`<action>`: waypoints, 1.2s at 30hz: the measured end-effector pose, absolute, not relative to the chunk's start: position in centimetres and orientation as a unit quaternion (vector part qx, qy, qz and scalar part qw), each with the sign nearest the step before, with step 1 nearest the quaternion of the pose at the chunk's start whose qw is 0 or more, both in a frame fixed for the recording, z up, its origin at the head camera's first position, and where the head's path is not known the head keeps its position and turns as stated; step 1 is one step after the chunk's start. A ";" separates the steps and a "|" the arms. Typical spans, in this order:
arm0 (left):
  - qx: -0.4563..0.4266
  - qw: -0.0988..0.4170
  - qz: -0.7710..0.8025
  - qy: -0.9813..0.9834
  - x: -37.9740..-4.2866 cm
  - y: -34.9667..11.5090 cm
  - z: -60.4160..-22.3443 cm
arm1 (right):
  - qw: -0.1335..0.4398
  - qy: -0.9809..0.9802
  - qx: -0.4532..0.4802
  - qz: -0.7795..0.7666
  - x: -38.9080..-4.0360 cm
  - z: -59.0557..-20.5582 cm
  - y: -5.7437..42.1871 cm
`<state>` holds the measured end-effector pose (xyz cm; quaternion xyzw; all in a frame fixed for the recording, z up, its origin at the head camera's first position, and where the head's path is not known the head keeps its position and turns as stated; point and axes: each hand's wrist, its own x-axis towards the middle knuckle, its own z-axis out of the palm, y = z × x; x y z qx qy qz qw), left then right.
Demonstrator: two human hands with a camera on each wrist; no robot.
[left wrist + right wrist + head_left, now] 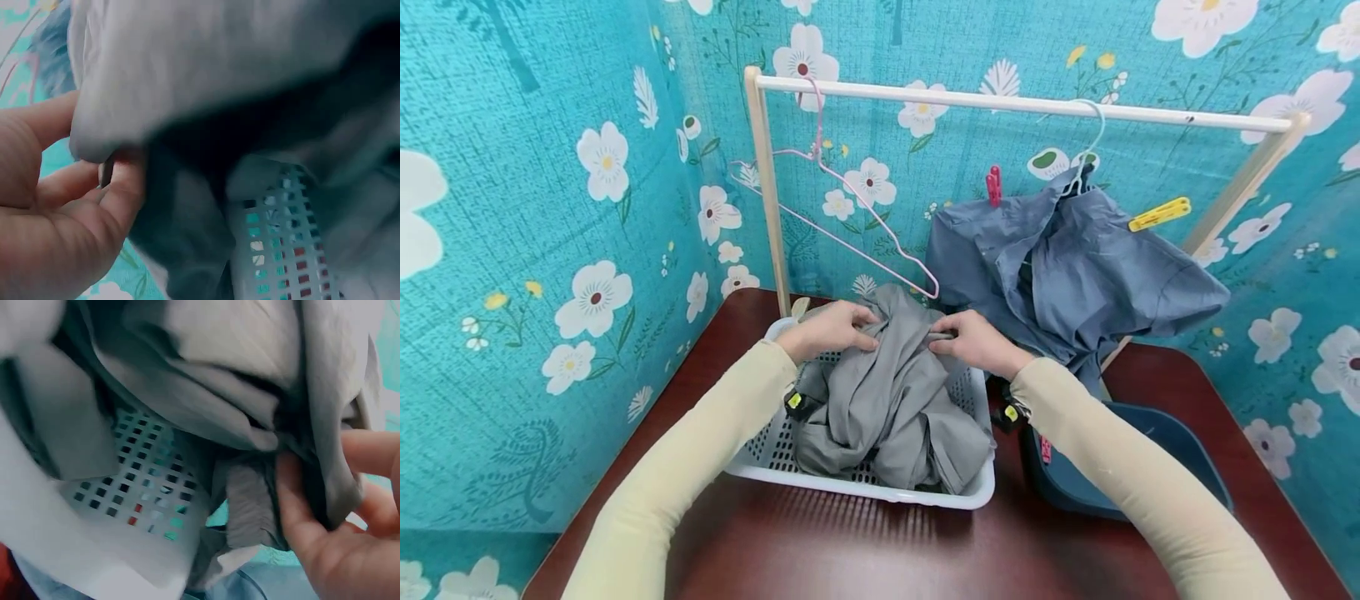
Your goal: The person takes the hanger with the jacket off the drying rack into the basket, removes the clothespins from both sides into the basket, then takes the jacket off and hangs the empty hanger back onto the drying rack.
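Note:
A crumpled grey garment (887, 392) lies heaped in a white plastic basket (880, 493), its upper part raised between both hands. My left hand (835, 327) pinches a fold on its left side; in the left wrist view the thumb and fingers (122, 187) close on the cloth edge. On the other side my right hand (973, 340) grips a bunched fold. In the right wrist view, a gathered, elastic-looking band (250, 503) of grey cloth hangs beside the right hand's fingers. Loose folds hide much of the basket floor.
Behind the basket stands a rack with a white rail (925, 94). A pink hanger (850, 192) hangs at its left. A blue-grey garment (1060, 258) hangs at the right with a red clothespin (994, 185) and a yellow clothespin (1159, 214). A dark blue bin (1195, 450) stands right of the basket.

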<state>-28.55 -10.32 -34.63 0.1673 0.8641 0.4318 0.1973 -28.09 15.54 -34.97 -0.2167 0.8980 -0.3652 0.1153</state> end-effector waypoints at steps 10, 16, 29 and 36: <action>0.229 0.250 0.284 0.897 -28.3 -8.3 -38.2 | 0.256 0.869 -0.336 -0.258 -28.0 -37.5 13.7; 0.216 0.314 0.299 0.875 -28.6 -8.8 -38.9 | 0.312 0.857 -0.337 -0.233 -28.3 -37.3 14.0; 0.083 0.152 0.234 0.957 -31.2 -14.9 -35.5 | 0.194 0.921 -0.142 -0.305 -30.8 -36.0 17.3; 0.083 0.220 0.377 0.896 -32.2 -14.7 -36.9 | 0.256 0.877 -0.099 -0.394 -32.0 -37.1 17.1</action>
